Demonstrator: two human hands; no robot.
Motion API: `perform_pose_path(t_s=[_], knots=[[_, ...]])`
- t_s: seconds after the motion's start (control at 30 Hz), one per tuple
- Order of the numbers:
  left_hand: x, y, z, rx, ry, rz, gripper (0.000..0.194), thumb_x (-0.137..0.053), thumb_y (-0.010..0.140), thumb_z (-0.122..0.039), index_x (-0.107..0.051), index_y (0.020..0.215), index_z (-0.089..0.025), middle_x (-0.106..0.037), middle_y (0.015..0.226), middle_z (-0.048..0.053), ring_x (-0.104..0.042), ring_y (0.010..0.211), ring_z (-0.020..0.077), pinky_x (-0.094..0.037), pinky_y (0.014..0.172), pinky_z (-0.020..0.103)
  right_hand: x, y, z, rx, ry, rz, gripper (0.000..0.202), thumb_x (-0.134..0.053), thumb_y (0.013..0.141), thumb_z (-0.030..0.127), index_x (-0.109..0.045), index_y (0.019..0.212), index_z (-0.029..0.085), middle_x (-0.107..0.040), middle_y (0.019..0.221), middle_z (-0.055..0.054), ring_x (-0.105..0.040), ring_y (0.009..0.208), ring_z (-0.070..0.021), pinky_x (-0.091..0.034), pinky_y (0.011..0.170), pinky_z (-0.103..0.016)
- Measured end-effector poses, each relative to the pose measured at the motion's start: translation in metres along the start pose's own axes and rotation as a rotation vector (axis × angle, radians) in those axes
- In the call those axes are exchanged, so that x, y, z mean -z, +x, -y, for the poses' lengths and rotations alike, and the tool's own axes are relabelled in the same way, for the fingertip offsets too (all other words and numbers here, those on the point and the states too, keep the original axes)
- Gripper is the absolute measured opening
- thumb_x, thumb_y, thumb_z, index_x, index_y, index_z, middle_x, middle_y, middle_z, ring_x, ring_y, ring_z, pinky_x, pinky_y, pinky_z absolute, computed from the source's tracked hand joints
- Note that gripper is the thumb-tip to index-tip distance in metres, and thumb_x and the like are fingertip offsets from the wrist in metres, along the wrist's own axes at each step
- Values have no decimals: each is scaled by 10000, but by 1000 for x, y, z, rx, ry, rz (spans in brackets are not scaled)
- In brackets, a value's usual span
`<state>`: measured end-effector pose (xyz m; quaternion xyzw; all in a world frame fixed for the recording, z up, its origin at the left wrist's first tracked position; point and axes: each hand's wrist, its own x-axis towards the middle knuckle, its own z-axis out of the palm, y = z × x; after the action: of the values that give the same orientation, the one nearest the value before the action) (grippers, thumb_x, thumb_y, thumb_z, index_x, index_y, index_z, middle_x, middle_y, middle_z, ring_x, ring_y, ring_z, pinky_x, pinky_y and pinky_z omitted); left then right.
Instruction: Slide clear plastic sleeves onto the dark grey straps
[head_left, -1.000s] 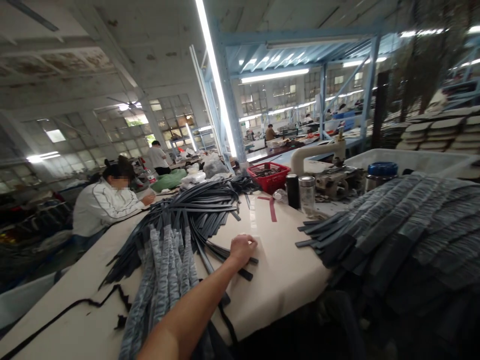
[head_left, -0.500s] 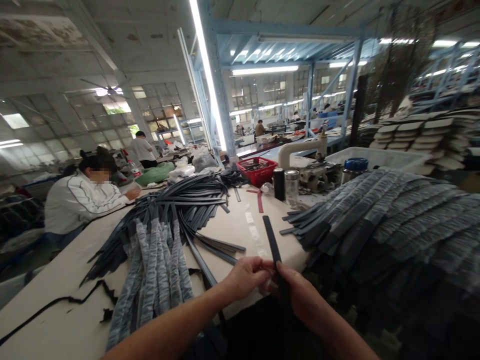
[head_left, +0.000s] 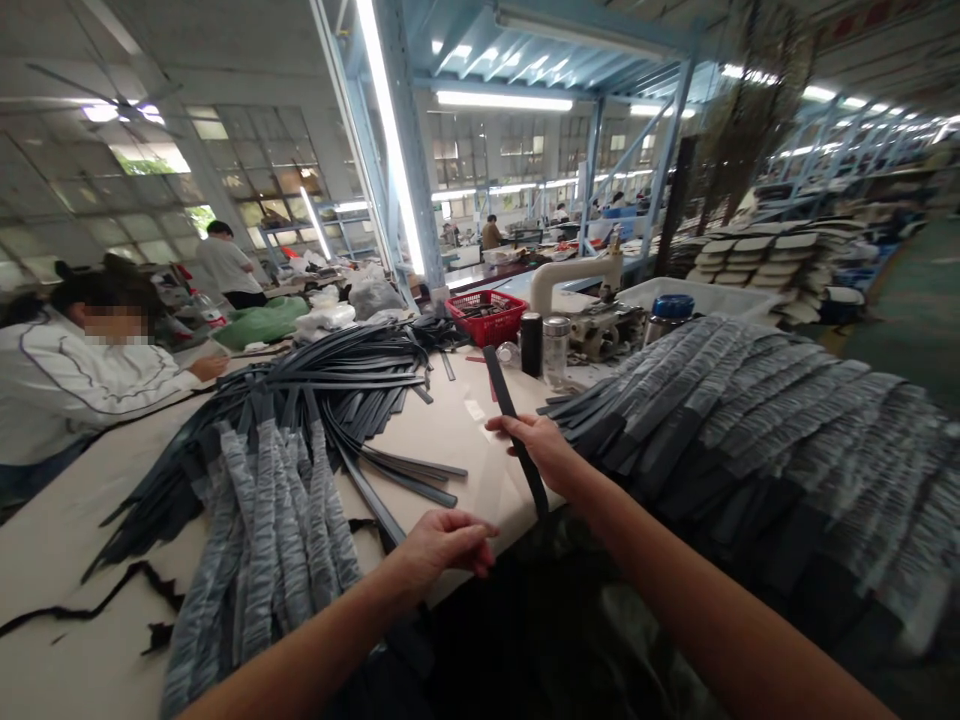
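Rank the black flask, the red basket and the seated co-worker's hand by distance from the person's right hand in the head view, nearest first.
From the right hand:
1. Black flask, just beyond it on the table.
2. Red basket, farther back, slightly left.
3. Co-worker's hand, far left across the table.

I see my right hand gripping a black strap at mid-length; the strap is raised off the table and tilted up and away. My left hand rests at the table's near edge, fingers curled, apart from the strap. Wrapped strap bundles lie left; a larger strap pile lies right. A red basket stands behind.
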<state>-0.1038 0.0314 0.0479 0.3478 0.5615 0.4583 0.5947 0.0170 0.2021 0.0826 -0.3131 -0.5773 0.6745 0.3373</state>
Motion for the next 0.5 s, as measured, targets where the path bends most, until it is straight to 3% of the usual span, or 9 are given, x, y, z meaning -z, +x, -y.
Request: perform_pose_path(t_s=[0.1,0.27,0.37,0.5], knots=[[5,-8,-5,47,31,11,361,-722,735,-452,-739,877,-121,-718,724,56,-638,605,113,-500,677,242,-11,1,-1,3,-42,35,329,-651,683,448,-747,821,165,-721,971,-81,-591,892,-199,-428,667,-274],[15,-13,-9,141,125,102,371,-746,698,-384,-743,992,-157,-758,945,98,-691,828,174,-487,782,260,-27,-5,-2,13,-103,105,307,-620,731,420,-747,826,157,-725,947,-83,-598,839,-184,-441,630,-261],[20,-8,-6,130,143,43,419,-704,734,-493,-747,982,-159,-745,1045,130,-684,932,205,-480,799,271,-31,-9,-1,28,-125,128,291,-602,754,395,-745,831,154,-729,945,-84,-603,821,-178,-438,593,-246],[25,1,0,166,39,34,519,-610,771,-611,-750,968,-151,-754,1000,146,-702,863,203,-488,778,281,-32,-12,1,38,-138,138,284,-597,772,387,-743,844,154,-731,953,-82,-607,815,-171,-441,575,-235]])
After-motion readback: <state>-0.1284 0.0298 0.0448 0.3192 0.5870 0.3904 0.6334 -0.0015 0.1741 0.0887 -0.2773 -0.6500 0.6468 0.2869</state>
